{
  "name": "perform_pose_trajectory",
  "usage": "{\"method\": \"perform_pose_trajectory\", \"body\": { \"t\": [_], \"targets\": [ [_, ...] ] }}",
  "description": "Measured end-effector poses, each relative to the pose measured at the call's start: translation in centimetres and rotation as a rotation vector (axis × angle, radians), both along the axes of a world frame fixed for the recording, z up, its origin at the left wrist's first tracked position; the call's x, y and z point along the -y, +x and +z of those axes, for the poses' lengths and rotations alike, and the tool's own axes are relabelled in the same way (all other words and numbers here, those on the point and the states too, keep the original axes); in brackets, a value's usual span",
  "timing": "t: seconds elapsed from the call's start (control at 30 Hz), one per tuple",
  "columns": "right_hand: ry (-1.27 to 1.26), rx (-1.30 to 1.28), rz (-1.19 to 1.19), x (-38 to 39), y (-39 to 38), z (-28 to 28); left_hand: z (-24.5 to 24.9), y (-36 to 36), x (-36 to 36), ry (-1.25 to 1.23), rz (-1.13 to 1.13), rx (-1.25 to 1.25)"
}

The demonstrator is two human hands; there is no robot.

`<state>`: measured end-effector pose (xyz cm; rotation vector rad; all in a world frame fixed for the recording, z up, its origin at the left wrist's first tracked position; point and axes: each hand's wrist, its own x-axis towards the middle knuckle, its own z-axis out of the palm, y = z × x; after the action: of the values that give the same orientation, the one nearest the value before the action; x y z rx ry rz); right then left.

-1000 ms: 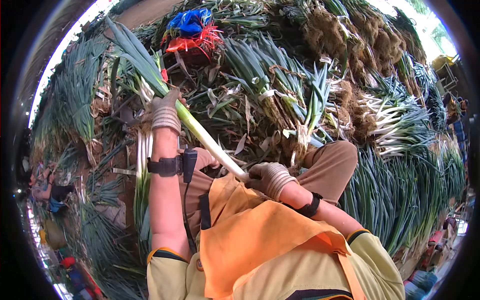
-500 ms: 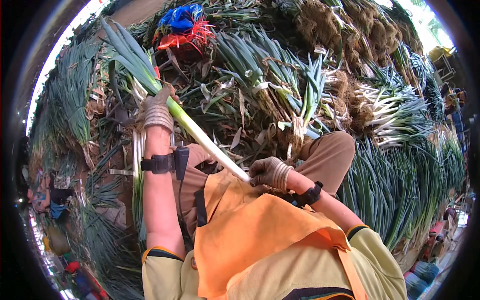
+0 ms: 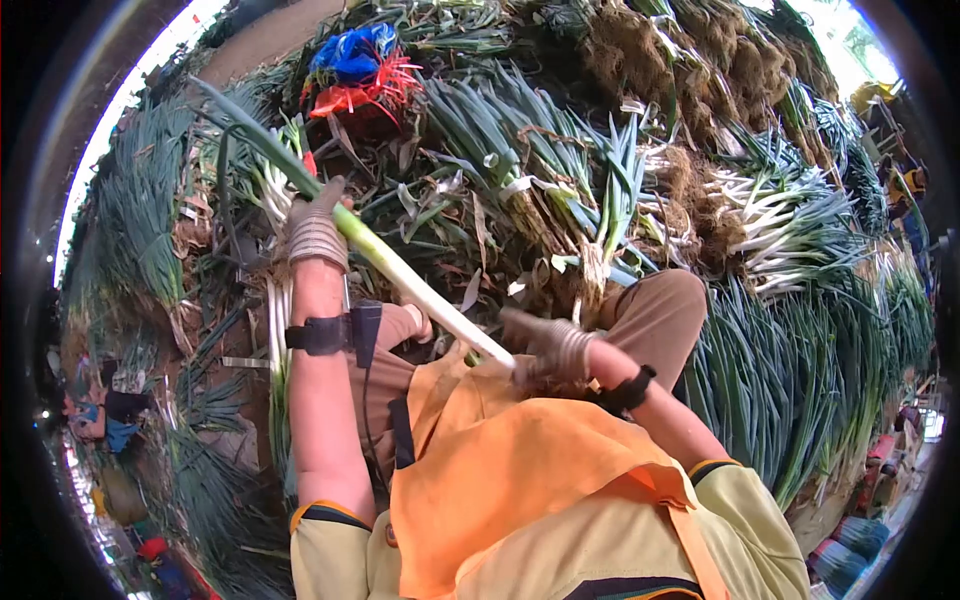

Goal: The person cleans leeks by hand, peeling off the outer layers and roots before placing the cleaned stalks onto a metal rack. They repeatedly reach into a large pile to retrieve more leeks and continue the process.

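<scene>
My gloved left hand is closed around a long leek, where its green leaves meet the pale stalk. The stalk slants down to the right, its white end just above my orange apron. Beside that white end is my gloved right hand, smeared by motion. Whether its fingers touch the leek cannot be made out. Left of my left forearm lie several more leeks with white stalks.
Loose leaves and trimmings cover the ground ahead. A stack of untrimmed leeks lies beyond. White-stalked leeks are piled at right, above a long green row. Blue and red plastic strips sit at the back.
The leek's leafy top looks thinner, with fewer leaves spread at its tip. Its white end has shifted slightly right and down. My right hand has moved from a closed grip into a blur.
</scene>
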<state>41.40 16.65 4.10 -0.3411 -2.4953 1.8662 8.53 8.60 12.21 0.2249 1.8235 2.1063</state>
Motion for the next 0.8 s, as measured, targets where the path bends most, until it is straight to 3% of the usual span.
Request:
{"method": "perform_pose_trajectory", "body": {
  "t": [0.13,0.17,0.2,0.27,0.33,0.37,0.4,0.47,0.53,0.57,0.67,0.73,0.8],
  "targets": [
    [-0.253,0.157,0.14,1.2,-1.2,-1.9,2.4,1.4,0.3,0.227,-0.158,0.122],
    [-0.52,0.162,0.206,0.4,-0.7,-1.6,2.3,1.6,0.3,0.224,-0.159,0.125],
    [-0.786,0.165,0.27,-0.3,-0.3,-1.3,2.2,1.7,0.2,0.345,-0.297,0.156],
    [-1.073,0.138,0.35,-0.7,0.3,-1.4,1.3,2.4,0.0,0.458,-0.441,0.209],
    [-0.799,0.065,0.144,-0.8,0.3,-1.8,0.5,2.8,-1.0,0.442,-0.541,0.255],
    [-0.34,-0.099,0.038,-1.3,-0.5,-3.0,-0.1,3.2,-1.8,0.345,-0.399,0.125],
    [-0.073,-0.232,-0.176,-1.1,-1.3,-2.6,-1.2,2.3,-2.1,0.174,-0.321,0.129],
    [0.236,-0.039,-0.433,-0.2,-3.2,2.4,-3.4,1.7,-3.4,-0.082,-0.106,0.101],
    [0.651,0.122,-0.379,0.2,-5.1,5.5,-4.0,2.6,-4.2,-0.112,-0.071,0.08],
    [0.773,0.094,-0.398,0.6,-5.8,2.6,-4.2,3.0,-4.4,-0.134,-0.016,0.059],
    [0.607,0.453,-0.195,0.9,-2.6,-1.0,-2.2,5.4,-3.8,-0.305,0.13,-0.083],
    [0.575,0.676,0.256,-0.1,0.8,-3.3,-2.6,4.5,-3.5,-0.313,0.108,-0.068],
    [0.584,0.766,0.134,-1.2,1.8,-2.8,-2.9,4.2,-3.8,-0.099,0.018,0.034]
  ]
}}
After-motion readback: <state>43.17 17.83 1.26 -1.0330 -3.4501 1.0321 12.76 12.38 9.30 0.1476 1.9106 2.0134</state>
